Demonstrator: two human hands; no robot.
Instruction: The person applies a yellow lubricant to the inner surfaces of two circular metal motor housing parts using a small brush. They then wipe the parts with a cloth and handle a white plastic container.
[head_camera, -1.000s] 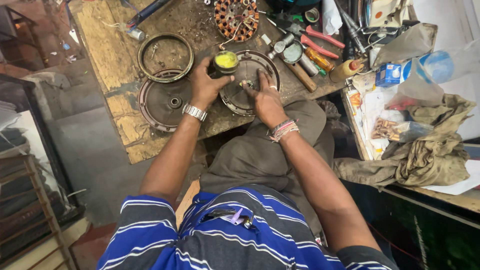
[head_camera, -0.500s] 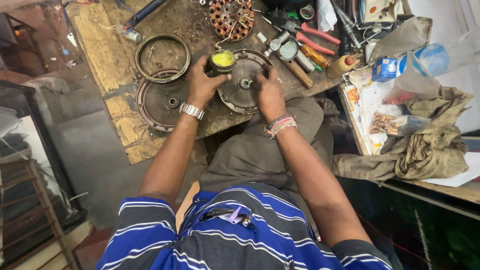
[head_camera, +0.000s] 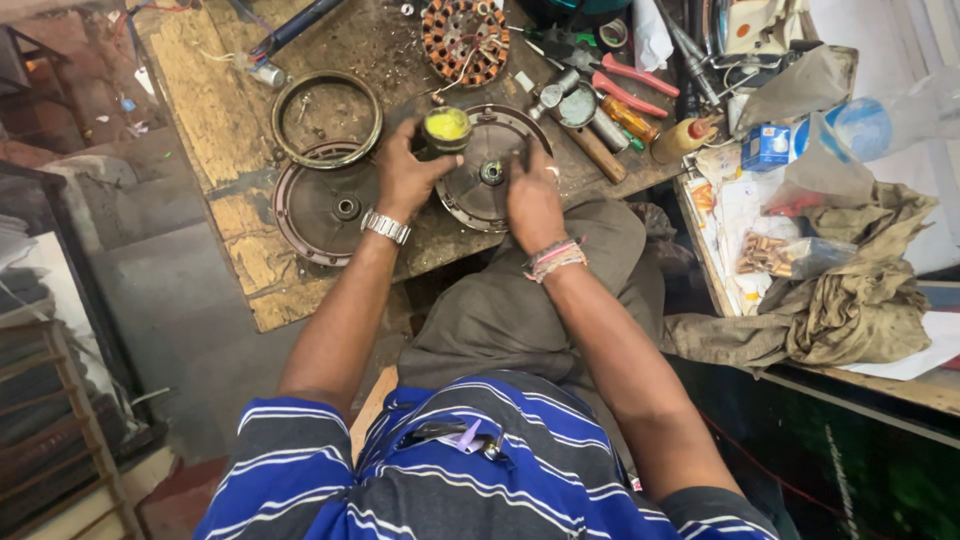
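The right hand has barely moved since half a second ago. It still rests on the near side of the round metal cover, and its fingers are bunched close together by the hole in the middle of the cover. I cannot tell if they pinch something small there. The left hand still holds the small jar of yellow grease. Its fingers are wrapped around the side of the jar. The jar sat a little more to the left before; now it is right at the left rim of the cover.

The cover lies flat on the bench, close to the near edge, with its face up. The jar stands upright, with its open mouth pointing up.

To the left, another round plate lies flat near the same edge. Behind it is a metal ring. Farther back, near the far edge, sits a round part wound with copper wire. Pliers with red handles lie toward the right end of the bench.
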